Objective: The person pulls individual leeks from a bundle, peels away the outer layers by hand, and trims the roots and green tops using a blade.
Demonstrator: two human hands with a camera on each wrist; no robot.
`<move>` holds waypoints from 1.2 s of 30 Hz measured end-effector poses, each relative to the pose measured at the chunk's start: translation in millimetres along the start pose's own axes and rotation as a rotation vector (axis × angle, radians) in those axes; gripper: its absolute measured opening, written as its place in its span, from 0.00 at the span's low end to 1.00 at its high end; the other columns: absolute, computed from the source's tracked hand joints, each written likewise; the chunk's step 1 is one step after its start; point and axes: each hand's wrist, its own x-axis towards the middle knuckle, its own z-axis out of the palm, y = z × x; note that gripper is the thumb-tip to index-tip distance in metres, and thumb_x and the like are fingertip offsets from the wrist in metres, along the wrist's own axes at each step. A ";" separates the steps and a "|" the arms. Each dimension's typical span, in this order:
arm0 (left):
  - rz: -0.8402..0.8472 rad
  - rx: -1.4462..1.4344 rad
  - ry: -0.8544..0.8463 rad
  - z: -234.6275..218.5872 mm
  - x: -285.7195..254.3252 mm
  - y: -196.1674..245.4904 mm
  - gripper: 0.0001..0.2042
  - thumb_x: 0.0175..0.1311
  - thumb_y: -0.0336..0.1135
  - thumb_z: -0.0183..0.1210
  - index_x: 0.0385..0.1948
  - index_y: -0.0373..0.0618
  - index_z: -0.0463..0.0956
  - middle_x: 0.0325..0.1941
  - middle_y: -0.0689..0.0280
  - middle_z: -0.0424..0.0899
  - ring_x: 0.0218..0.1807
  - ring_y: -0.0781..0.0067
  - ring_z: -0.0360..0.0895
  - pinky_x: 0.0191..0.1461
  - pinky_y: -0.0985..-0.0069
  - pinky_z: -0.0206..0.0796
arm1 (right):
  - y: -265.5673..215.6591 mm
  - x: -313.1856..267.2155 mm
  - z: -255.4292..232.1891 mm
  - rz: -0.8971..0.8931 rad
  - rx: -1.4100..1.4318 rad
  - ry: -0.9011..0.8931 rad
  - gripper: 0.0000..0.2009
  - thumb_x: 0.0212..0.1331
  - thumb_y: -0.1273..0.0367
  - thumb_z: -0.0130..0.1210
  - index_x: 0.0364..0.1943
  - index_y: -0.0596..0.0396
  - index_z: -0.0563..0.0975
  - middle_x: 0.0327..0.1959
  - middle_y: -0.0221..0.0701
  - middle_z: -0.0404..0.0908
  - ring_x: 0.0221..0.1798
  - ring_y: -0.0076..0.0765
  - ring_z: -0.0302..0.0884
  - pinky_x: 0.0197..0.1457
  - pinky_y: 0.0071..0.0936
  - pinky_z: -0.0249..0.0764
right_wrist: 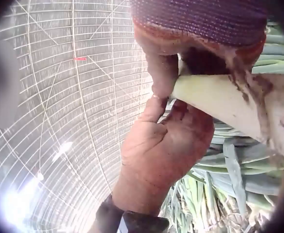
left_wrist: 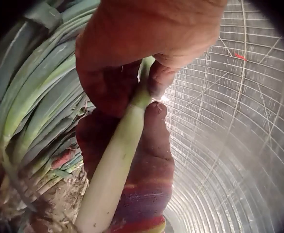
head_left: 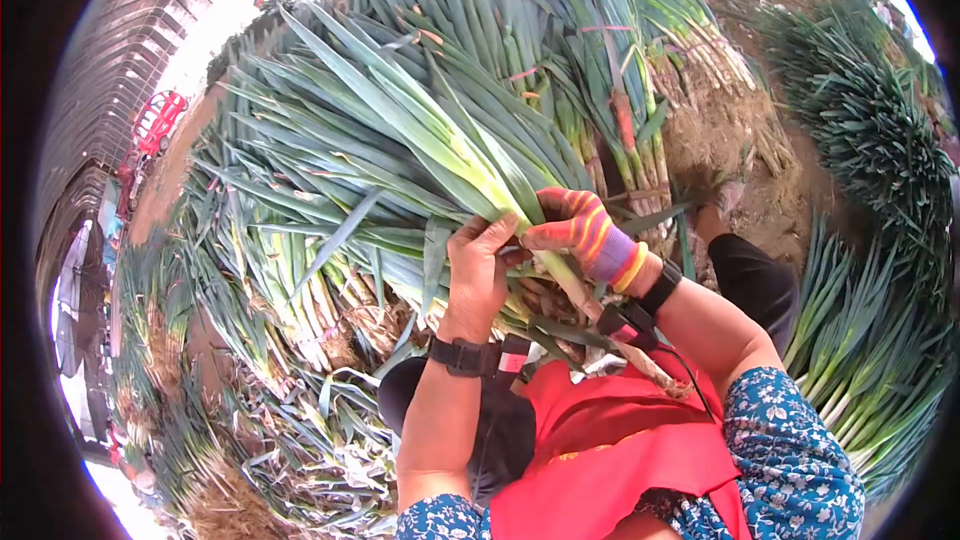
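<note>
From the head camera, a person holds one long green onion [head_left: 470, 165] up in front of the body, with its leaves fanning out toward 10 and 11 o'clock. The bare left hand [head_left: 478, 275] is wrapped around the stalk from the 9 o'clock side. The right hand [head_left: 578, 232], in a striped glove, grips the same stalk from the 3 o'clock side, and the two hands touch each other. A black wrist strap [head_left: 462, 355] sits at 6 o'clock from the left hand. A red apron [head_left: 610, 450] fills the bottom of the view. Big heaps of green onions [head_left: 560, 50] lie on the dirt at 12 o'clock, and more lie at 3 o'clock and 8 o'clock. From the left wrist camera, the pale green onion [left_wrist: 115, 165] runs from 7 o'clock up to the middle. The left hand [left_wrist: 132, 53] pinches it at the top with curled fingers. The gloved right hand [left_wrist: 146, 179] sits right behind the stalk. A clear greenhouse roof [left_wrist: 239, 145] fills the 3 o'clock side. From the right wrist camera, the white green onion [right_wrist: 219, 104] comes in from 3 o'clock with dirt on it. The gloved right hand [right_wrist: 200, 34] grips it at 1 o'clock. The left hand [right_wrist: 163, 150] is below it, its fingertips curled up against the stalk.
</note>
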 end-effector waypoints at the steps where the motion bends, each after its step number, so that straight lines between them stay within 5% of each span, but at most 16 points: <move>1: -0.014 -0.026 0.024 -3.6 -1.0 4.2 0.10 0.55 0.30 0.59 0.37 0.36 0.75 0.32 0.64 0.79 0.31 0.71 0.77 0.29 0.74 0.71 | -1.2 5.0 4.8 0.018 -0.077 0.021 0.21 0.41 0.75 0.64 0.44 0.64 0.74 0.35 0.30 0.79 0.38 0.23 0.75 0.44 0.22 0.72; 7: 0.138 0.052 0.247 -18.5 -9.1 7.5 0.11 0.49 0.26 0.61 0.35 0.35 0.73 0.29 0.63 0.78 0.26 0.68 0.77 0.24 0.73 0.70 | 13.0 11.5 32.2 0.066 -0.171 -0.053 0.19 0.33 0.76 0.65 0.36 0.63 0.77 0.29 0.30 0.79 0.33 0.28 0.76 0.39 0.25 0.71; 10: 0.241 0.127 0.443 -38.8 0.6 15.4 0.11 0.49 0.26 0.61 0.35 0.38 0.74 0.26 0.65 0.78 0.24 0.72 0.75 0.22 0.76 0.68 | 33.0 -12.6 24.7 -0.680 -1.281 -0.002 0.24 0.32 0.69 0.68 0.38 0.63 0.75 0.25 0.40 0.74 0.26 0.36 0.71 0.32 0.32 0.67; 11: 0.286 0.108 0.439 -47.0 1.1 21.1 0.11 0.49 0.26 0.62 0.35 0.39 0.74 0.26 0.66 0.77 0.23 0.73 0.75 0.22 0.77 0.68 | 43.8 -21.9 7.6 -0.833 -1.347 -0.067 0.24 0.35 0.67 0.67 0.41 0.62 0.74 0.30 0.42 0.74 0.24 0.34 0.68 0.33 0.29 0.67; 14: 0.323 -0.040 0.355 -55.1 -12.4 40.4 0.11 0.49 0.26 0.63 0.35 0.40 0.74 0.28 0.67 0.78 0.24 0.73 0.75 0.25 0.76 0.67 | 41.3 -58.7 -46.2 -0.003 -0.694 -0.040 0.24 0.35 0.68 0.67 0.41 0.59 0.75 0.31 0.40 0.75 0.29 0.38 0.71 0.36 0.31 0.69; 16: 0.317 -0.042 0.328 -60.3 -18.4 43.3 0.11 0.50 0.26 0.63 0.35 0.41 0.74 0.29 0.66 0.78 0.25 0.72 0.75 0.26 0.75 0.68 | 63.3 -86.4 -106.0 0.173 -0.869 -0.045 0.22 0.35 0.70 0.66 0.40 0.59 0.75 0.30 0.41 0.76 0.34 0.42 0.73 0.40 0.31 0.70; 17: 0.347 -0.079 0.294 -59.7 -20.4 42.2 0.11 0.50 0.27 0.63 0.35 0.41 0.74 0.29 0.66 0.79 0.26 0.71 0.76 0.28 0.74 0.68 | 64.2 -101.4 -118.7 0.083 -1.400 -0.156 0.20 0.37 0.70 0.64 0.39 0.59 0.76 0.31 0.41 0.77 0.34 0.44 0.74 0.41 0.31 0.70; 18: 0.377 -0.115 0.255 -58.3 -21.3 40.8 0.11 0.50 0.28 0.64 0.35 0.41 0.74 0.29 0.66 0.79 0.28 0.70 0.76 0.29 0.72 0.68 | 66.7 -110.4 -126.9 0.087 -1.402 -0.146 0.20 0.37 0.70 0.64 0.39 0.59 0.76 0.31 0.41 0.77 0.34 0.44 0.74 0.41 0.31 0.70; 20: 0.359 -0.108 0.234 -54.9 -20.5 38.3 0.11 0.50 0.28 0.64 0.35 0.41 0.74 0.29 0.65 0.79 0.29 0.70 0.77 0.29 0.72 0.68 | 72.6 -119.4 -143.9 0.597 -1.952 0.025 0.21 0.40 0.69 0.64 0.42 0.60 0.74 0.32 0.40 0.77 0.34 0.45 0.74 0.40 0.31 0.71; 22: 0.333 -0.087 0.187 -54.5 -18.5 32.3 0.10 0.52 0.31 0.63 0.34 0.41 0.74 0.30 0.62 0.80 0.32 0.68 0.77 0.32 0.70 0.68 | 72.2 -106.1 -145.7 -0.127 -1.603 0.289 0.23 0.44 0.65 0.63 0.45 0.60 0.72 0.35 0.37 0.77 0.35 0.43 0.74 0.39 0.31 0.71; 24: 0.312 -0.078 0.114 -48.9 -14.9 30.0 0.09 0.54 0.33 0.62 0.34 0.41 0.74 0.31 0.61 0.80 0.34 0.66 0.77 0.36 0.69 0.68 | 50.5 -76.9 -95.7 -0.458 -1.559 0.291 0.26 0.44 0.60 0.64 0.46 0.59 0.70 0.35 0.38 0.76 0.31 0.44 0.73 0.33 0.33 0.70; 27: 0.236 -0.147 -0.049 -42.8 -12.6 27.8 0.09 0.61 0.37 0.54 0.34 0.40 0.74 0.34 0.57 0.80 0.40 0.61 0.77 0.44 0.64 0.68 | 20.2 -57.7 -13.9 -0.624 -1.542 0.108 0.26 0.42 0.56 0.64 0.43 0.57 0.70 0.28 0.40 0.71 0.28 0.47 0.71 0.28 0.35 0.67; 28: 0.185 -0.216 -0.029 -32.4 -14.9 26.7 0.08 0.61 0.37 0.55 0.33 0.41 0.73 0.32 0.59 0.78 0.37 0.62 0.76 0.44 0.64 0.67 | 24.8 -50.6 -3.9 -0.439 -1.564 0.078 0.23 0.43 0.56 0.63 0.37 0.56 0.71 0.26 0.42 0.70 0.28 0.49 0.72 0.28 0.36 0.67; 33: 0.028 -0.441 0.080 -31.3 -7.5 9.3 0.07 0.61 0.36 0.55 0.27 0.45 0.69 0.20 0.66 0.71 0.25 0.69 0.70 0.42 0.64 0.66 | 51.0 -48.4 1.7 -0.382 -1.575 0.021 0.14 0.48 0.62 0.60 0.30 0.57 0.71 0.22 0.41 0.70 0.22 0.48 0.70 0.24 0.36 0.65; 35: -0.004 -0.390 0.149 -32.0 -7.2 8.8 0.08 0.60 0.35 0.56 0.24 0.47 0.66 0.16 0.70 0.64 0.19 0.73 0.62 0.37 0.67 0.63 | 55.1 -47.3 -1.5 -0.483 -1.090 -0.190 0.11 0.52 0.66 0.58 0.31 0.59 0.73 0.20 0.37 0.71 0.19 0.39 0.70 0.24 0.30 0.66; 36: -0.007 -0.420 0.125 -28.8 -8.9 11.2 0.06 0.59 0.32 0.55 0.25 0.47 0.67 0.15 0.71 0.63 0.18 0.76 0.61 0.31 0.71 0.60 | 37.1 -55.7 10.8 -0.052 -0.849 -0.171 0.09 0.55 0.69 0.56 0.32 0.62 0.75 0.19 0.33 0.72 0.23 0.27 0.69 0.29 0.26 0.67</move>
